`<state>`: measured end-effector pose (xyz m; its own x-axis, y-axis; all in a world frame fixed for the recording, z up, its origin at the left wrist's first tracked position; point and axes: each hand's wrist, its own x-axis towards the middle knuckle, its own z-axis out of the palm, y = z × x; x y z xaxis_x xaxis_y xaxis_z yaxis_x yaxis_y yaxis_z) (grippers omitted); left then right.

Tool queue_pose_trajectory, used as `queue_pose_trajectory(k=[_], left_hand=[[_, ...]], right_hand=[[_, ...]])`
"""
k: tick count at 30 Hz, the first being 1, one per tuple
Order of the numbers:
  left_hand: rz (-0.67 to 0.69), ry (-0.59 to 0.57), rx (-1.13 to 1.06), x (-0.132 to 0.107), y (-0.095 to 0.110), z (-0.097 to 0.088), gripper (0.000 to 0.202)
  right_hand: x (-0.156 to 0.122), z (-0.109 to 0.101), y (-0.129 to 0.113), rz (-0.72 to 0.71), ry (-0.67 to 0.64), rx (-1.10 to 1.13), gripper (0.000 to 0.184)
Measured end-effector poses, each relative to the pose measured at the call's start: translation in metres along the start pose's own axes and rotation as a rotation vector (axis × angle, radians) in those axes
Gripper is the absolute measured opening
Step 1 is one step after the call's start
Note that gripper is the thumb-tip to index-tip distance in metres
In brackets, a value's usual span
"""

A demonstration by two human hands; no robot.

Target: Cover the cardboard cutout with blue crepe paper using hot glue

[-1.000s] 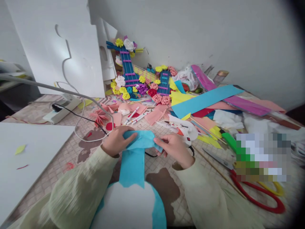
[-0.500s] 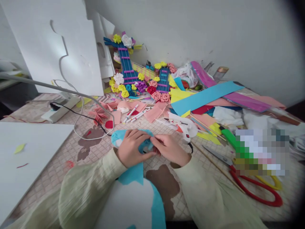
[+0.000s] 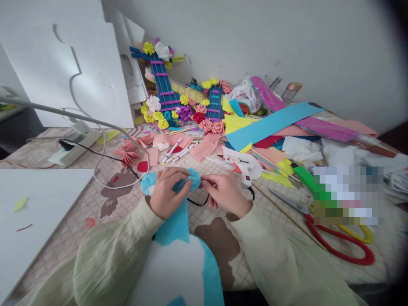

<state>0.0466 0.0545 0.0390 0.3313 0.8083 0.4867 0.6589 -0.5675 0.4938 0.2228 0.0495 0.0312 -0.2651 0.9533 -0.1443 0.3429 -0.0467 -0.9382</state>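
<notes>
A guitar-shaped white board (image 3: 172,267) lies close to me, its neck, head and rim covered in light-blue crepe paper (image 3: 174,227). My left hand (image 3: 169,190) is closed over the head of the board, the thumb pressing the wrinkled blue paper there. At the head's right end my right hand (image 3: 227,193) pinches with thumb and forefinger at the paper's edge; the pinched bit is mostly hidden. Behind that hand lies a white hot glue gun (image 3: 245,170), its black cord running under the board's head.
Large red-handled scissors (image 3: 338,246) and a thin wooden stick (image 3: 283,212) lie at right. Flower-trimmed paper guitars (image 3: 164,87) stand at the back near several markers (image 3: 180,153). A power strip (image 3: 75,148) with cables and a white board (image 3: 41,208) are at left.
My right hand has shifted slightly right, away from my left fingers, to the end of the board's head. More of the blue-covered head shows. The view has shifted slightly.
</notes>
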Motion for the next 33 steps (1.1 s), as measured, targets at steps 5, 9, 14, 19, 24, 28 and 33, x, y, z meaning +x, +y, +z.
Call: queue_pose_trajectory(k=[5, 9, 14, 19, 24, 28, 33], left_hand=[[-0.02, -0.014, 0.032, 0.0, 0.003, -0.005, 0.009], [0.0, -0.015, 0.038, 0.002, 0.006, -0.006, 0.015], [0.018, 0.079, 0.039, 0.003, 0.003, -0.006, 0.014], [0.014, 0.13, 0.22, 0.003, 0.003, -0.01, 0.017], [-0.038, 0.023, 0.211, 0.005, 0.001, -0.015, 0.019], [-0.086, -0.074, 0.026, 0.007, -0.004, -0.017, 0.017], [-0.101, -0.096, -0.062, 0.008, -0.004, -0.02, 0.019]], right_hand=[[0.0, 0.009, -0.001, 0.038, -0.029, 0.244, 0.018], [0.001, 0.013, -0.001, 0.046, -0.009, 0.324, 0.018], [0.001, 0.014, 0.0, 0.033, -0.013, 0.367, 0.017], [0.0, 0.015, -0.002, 0.032, -0.01, 0.379, 0.015], [0.0, 0.017, -0.002, 0.027, -0.045, 0.42, 0.016], [0.0, 0.017, -0.003, 0.027, -0.051, 0.473, 0.026], [0.001, 0.017, -0.003, 0.034, -0.048, 0.482, 0.029]])
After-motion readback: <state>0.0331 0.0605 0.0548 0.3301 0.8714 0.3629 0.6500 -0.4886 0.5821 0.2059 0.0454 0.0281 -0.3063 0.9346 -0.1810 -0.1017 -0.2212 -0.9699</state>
